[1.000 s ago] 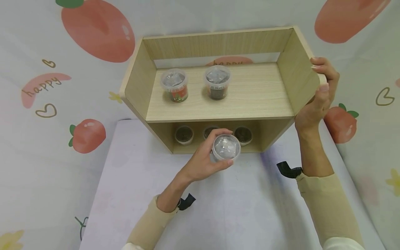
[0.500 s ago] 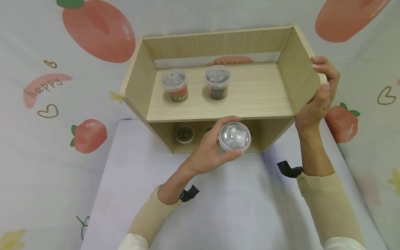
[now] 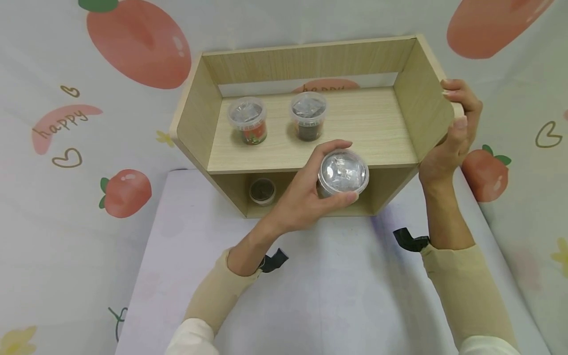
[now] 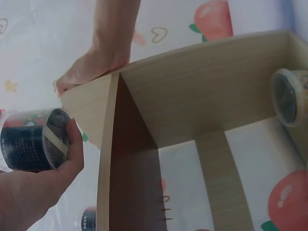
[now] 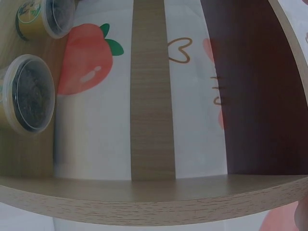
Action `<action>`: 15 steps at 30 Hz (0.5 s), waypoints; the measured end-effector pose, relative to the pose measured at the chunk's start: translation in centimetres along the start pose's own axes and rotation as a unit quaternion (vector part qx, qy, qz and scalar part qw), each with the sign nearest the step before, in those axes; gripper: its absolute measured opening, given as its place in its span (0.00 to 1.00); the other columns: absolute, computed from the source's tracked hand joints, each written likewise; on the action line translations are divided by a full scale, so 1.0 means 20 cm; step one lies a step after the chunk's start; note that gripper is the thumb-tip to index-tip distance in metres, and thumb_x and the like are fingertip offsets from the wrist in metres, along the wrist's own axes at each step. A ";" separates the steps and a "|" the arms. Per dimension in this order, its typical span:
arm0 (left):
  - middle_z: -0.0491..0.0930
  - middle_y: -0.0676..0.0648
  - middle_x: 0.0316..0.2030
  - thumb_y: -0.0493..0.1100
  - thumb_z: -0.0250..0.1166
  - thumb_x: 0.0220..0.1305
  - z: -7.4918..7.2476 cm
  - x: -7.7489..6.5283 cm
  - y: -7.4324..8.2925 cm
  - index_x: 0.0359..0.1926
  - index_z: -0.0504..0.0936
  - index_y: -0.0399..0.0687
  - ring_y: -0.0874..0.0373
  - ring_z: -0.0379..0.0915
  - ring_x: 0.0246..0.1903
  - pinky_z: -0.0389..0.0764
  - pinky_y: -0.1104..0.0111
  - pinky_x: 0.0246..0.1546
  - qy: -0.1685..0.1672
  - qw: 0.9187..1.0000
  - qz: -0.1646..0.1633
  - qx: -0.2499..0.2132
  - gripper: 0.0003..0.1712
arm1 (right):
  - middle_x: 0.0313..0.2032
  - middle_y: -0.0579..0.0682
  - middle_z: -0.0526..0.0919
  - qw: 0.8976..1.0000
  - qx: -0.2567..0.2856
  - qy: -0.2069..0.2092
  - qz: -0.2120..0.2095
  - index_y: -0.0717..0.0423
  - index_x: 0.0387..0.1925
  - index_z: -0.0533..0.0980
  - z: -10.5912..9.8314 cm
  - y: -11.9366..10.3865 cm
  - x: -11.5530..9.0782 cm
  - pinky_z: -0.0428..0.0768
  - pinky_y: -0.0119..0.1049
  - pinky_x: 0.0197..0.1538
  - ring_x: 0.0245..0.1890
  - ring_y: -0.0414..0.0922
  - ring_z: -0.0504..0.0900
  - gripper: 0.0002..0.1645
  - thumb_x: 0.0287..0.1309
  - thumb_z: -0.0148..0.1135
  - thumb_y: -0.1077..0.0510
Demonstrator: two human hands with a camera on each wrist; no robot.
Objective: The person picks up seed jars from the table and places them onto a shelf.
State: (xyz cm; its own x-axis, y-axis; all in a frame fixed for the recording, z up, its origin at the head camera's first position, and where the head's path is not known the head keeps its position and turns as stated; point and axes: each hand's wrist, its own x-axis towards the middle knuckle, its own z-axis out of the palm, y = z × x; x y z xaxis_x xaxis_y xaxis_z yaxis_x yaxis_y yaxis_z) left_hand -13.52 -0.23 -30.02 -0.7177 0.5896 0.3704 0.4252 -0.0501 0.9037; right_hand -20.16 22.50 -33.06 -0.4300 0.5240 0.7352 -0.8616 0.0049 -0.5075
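Note:
My left hand (image 3: pixel 299 202) grips a plastic cup (image 3: pixel 343 172) with a clear lid and silvery wrapping under it. The cup is in front of the upper board's front edge, right of centre. In the left wrist view, the same cup (image 4: pixel 24 149) shows a red and dark printed label, with fingers curled round its base. My right hand (image 3: pixel 452 130) holds the front edge of the right side panel of a pale wooden shelf unit (image 3: pixel 368 123). A fingertip of it shows at the right edge of the right wrist view.
Two similar cups, one with a red label (image 3: pixel 248 121) and one dark (image 3: pixel 309 118), stand on the upper board. Below, a dark-topped tub (image 3: pixel 262 191) shows at left. Two tubs (image 5: pixel 33 96) appear in the right wrist view. The unit stands on a white-covered table (image 3: pixel 355 291).
My left hand has lifted the cup up and to the right, from before the lower compartment to the upper board's front edge. The right hand keeps its hold on the side panel.

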 end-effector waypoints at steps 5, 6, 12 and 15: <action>0.61 0.41 0.57 0.31 0.62 0.54 -0.02 0.04 0.01 0.61 0.56 0.37 0.57 0.67 0.47 0.73 0.67 0.46 0.007 1.000 -0.007 -0.015 0.35 | 0.45 0.66 0.71 1.000 0.002 0.003 0.001 0.72 0.35 0.69 0.01 0.00 0.00 0.62 0.43 0.58 0.52 0.61 0.65 0.21 0.50 0.44 0.56; 0.62 0.41 0.56 0.31 0.61 0.54 -0.02 0.05 0.01 0.61 0.56 0.37 0.56 0.68 0.46 0.74 0.67 0.46 0.010 1.000 -0.013 -0.020 0.35 | 0.45 0.67 0.71 1.000 0.002 0.003 0.001 0.72 0.35 0.69 0.01 0.00 0.00 0.62 0.44 0.58 0.52 0.61 0.65 0.21 0.50 0.44 0.56; 0.63 0.43 0.55 0.32 0.63 0.52 -0.02 0.08 0.02 0.59 0.58 0.39 0.56 0.69 0.44 0.74 0.67 0.44 0.038 0.998 -0.033 -0.037 0.35 | 0.45 0.67 0.71 1.000 0.003 0.000 -0.003 0.72 0.35 0.69 0.01 0.00 0.00 0.62 0.44 0.58 0.52 0.62 0.65 0.21 0.50 0.44 0.55; 0.63 0.46 0.55 0.33 0.66 0.50 0.00 0.10 0.02 0.59 0.59 0.41 0.58 0.69 0.45 0.74 0.69 0.45 0.046 0.998 -0.045 -0.024 0.37 | 0.45 0.67 0.71 1.000 0.002 0.003 0.002 0.72 0.35 0.69 0.00 -0.01 0.00 0.62 0.44 0.58 0.52 0.61 0.65 0.20 0.51 0.44 0.55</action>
State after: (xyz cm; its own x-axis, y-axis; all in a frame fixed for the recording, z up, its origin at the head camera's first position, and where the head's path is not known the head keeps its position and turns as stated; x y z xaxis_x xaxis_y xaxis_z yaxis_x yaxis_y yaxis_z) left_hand -14.77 0.87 -28.86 -0.7998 0.5175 0.3042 0.3317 -0.0413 0.9425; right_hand -20.00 22.46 -33.00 -0.4314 0.5285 0.7312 -0.8615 -0.0005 -0.5078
